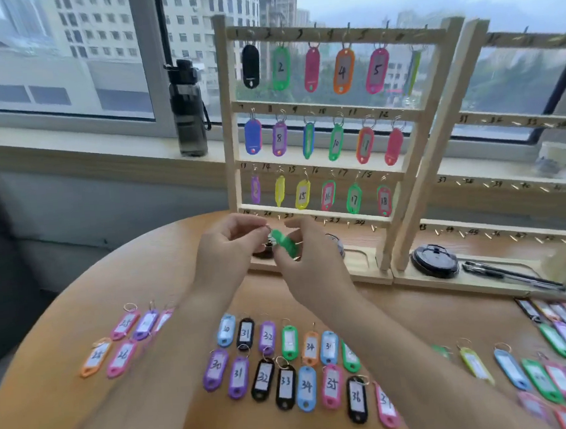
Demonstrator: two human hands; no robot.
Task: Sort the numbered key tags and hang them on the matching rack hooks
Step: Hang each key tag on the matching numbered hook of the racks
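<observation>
Step in hand: hanging one tag. Both hands are raised in front of the rack [230, 117], level with its bottom bar [326, 217]. The left hand [230, 249] has its fingers [248, 222] pinched on the ring [268, 228] of a green tag [282, 241]. The right hand [312, 262] grips the tag body, fingers curled round it. The tag is in the air, just in front of the bar, touching no hook. Its number is unreadable, turned edge-on and blurred.

The top three bars are filled, 1 to 18. The bottom bar, marked 19 to 24, has bare hooks, so this tag probably belongs there. Many tags [283, 360] lie in rows on the table [61, 292], and the second rack [509, 179] has bare hooks.

Next move, as a judgement: find the hook matching the tag's number, hold the ring open side toward it, slip the ring over the hook tip, then let go with both hands. The hooks are small and close together, so the ring needs careful aim.
</observation>
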